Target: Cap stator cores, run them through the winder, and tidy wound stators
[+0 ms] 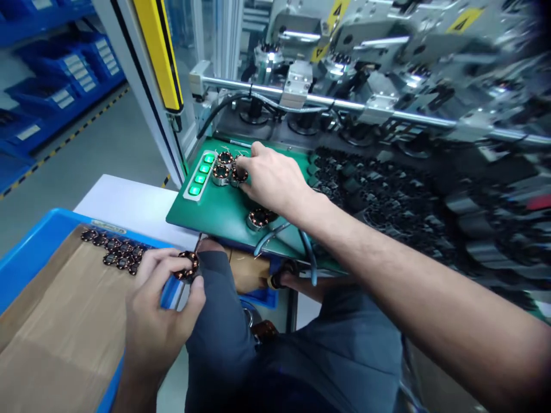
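Between the thumb and fingers of my left hand [166, 298] is a copper-wound ring [187, 266], held beside the blue bin. My right hand [273, 175] reaches over the green mat [193, 212], its fingertips closed on a wound ring [239, 175] in a small group near the green-lit button strip [200, 175]. Next to that one stand more rings [221, 174]. Another ring [258, 218] lies below my right wrist, close to blue-handled pliers [272, 238] at the mat's front edge.
A blue bin [55, 215] lined with cardboard [77, 310] holds several rings in rows at the left. Many dark parts [387, 195] cover the mat's right side. Machinery with a metal rail [336, 103] spans the back; a yellow-fronted post [159, 54] rises at the back left.
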`<state>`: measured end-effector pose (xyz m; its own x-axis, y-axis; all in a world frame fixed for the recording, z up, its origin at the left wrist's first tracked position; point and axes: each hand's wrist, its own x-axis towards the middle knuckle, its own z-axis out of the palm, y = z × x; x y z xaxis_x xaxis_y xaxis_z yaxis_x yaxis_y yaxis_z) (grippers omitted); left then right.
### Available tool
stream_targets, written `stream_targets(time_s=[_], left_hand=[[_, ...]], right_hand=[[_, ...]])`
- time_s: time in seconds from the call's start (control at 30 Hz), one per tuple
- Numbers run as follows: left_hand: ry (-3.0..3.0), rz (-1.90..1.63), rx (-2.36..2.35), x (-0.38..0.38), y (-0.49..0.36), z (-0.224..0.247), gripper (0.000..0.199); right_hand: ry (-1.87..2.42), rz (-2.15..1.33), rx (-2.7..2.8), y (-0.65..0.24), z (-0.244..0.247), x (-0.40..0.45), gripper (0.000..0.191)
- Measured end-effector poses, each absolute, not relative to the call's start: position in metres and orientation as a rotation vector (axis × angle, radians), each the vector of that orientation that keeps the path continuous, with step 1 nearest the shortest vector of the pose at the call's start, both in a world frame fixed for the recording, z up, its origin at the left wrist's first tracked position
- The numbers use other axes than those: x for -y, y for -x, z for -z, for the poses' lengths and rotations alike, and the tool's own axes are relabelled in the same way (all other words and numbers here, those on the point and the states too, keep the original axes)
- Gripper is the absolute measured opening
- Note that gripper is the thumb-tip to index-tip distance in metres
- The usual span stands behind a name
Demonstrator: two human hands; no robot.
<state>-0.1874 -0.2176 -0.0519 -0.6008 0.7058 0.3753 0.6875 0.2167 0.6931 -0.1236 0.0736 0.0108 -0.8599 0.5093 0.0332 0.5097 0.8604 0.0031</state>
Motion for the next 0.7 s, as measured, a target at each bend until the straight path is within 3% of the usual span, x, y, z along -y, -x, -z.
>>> stream_targets(time_s=[0.3,0.4,0.53,0.6,0.7], left_hand=[[-1.695,-1.236,-2.456,0.136,0.214,0.05,0.008],[-1.813,-1.148,-2.457,0.096,0.222,0.056,0.008],[-1.905,-1.071,-2.416,0.066,0.227,0.05,0.008],[-1.916,-1.137,-2.405,0.074,0.215,0.036,0.017],[-1.953,-1.283,-2.17,0.107,0.175,0.015,0.047]], right_hand=[[0.682,0.067,2.865,0.079,-0.043,-0.06,0.013],[0.525,-0.119,2.643,0.041,-0.061,-0.047,0.006],[0.478,-0.482,2.484,-0.013,-0.073,-0.013,0.015],[0.525,-0.66,2.436,-0.035,-0.07,0.005,0.018],[0.592,-0.845,2.342,-0.06,-0.057,0.027,0.019]])
